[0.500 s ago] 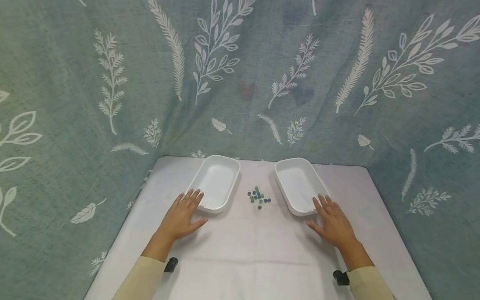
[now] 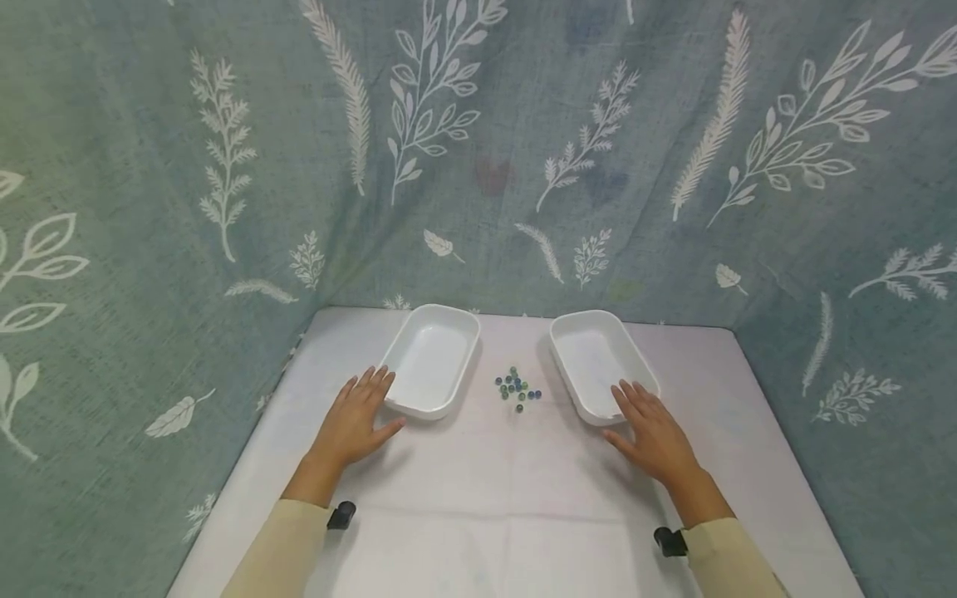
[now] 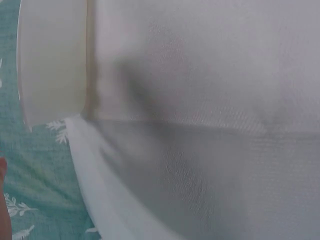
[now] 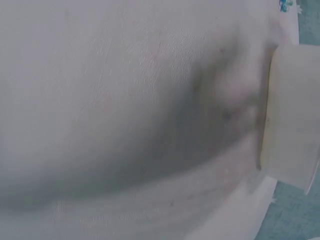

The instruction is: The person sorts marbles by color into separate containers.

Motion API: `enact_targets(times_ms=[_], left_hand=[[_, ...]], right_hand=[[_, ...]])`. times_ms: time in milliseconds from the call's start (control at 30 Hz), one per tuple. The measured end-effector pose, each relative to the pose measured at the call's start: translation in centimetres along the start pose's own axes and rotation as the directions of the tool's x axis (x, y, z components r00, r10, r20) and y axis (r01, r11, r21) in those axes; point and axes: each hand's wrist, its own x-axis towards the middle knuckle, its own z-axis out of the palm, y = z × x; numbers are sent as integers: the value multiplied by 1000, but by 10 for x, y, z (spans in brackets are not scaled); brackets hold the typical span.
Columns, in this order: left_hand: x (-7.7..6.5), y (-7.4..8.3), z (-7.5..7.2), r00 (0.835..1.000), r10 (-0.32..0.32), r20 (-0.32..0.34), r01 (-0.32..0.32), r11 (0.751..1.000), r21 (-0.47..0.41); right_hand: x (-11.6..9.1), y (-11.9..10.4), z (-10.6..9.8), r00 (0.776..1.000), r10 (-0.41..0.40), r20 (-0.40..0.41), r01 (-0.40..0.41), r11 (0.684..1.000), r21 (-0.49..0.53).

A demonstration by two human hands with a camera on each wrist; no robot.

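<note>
My left hand (image 2: pixel 351 425) hovers with spread fingers near the front left corner of a white rectangular dish (image 2: pixel 432 361). Over on the other side, my right hand (image 2: pixel 656 436) is held out the same way, its fingertips overlapping the near right edge of a second white dish (image 2: pixel 598 357). Neither hand holds anything. Between the two dishes lies a loose cluster of small blue and green glass marbles (image 2: pixel 516 386). Both dishes look empty inside. In the left wrist view the side of the left dish (image 3: pixel 52 60) shows, and the right wrist view catches the right dish's side (image 4: pixel 295 115).
A white cloth with fold creases covers the table (image 2: pixel 493 482). Green-blue fabric with white leaf prints (image 2: pixel 478 166) hangs behind the table and along both sides. Black wrist straps (image 2: pixel 341 515) stick out at the cuffs of the pale sleeves (image 2: pixel 278 548).
Both hands have shifted slightly to the left in the head view, fingers still spread. The dishes and marbles stay in place on the table; the view itself has tilted a little.
</note>
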Motion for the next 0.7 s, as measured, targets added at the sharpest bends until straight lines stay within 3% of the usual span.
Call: enact_targets(times_ms=[233, 400, 500, 700], left_hand=[[-1, -6, 6, 988, -134, -73, 125, 985, -116], [-5, -6, 15, 961, -222, -167, 178, 953, -244], [-5, -6, 22, 933, -308, -186, 239, 917, -319], [-2, 1, 27, 869, -463, -173, 327, 802, -500]], right_hand=[[5, -6, 5, 998, -52, -48, 54, 998, 44], [10, -10, 10, 998, -48, -50, 51, 997, 63], [13, -14, 11, 999, -10, -32, 13, 995, 97], [23, -24, 16, 994, 73, -80, -52, 972, 231]])
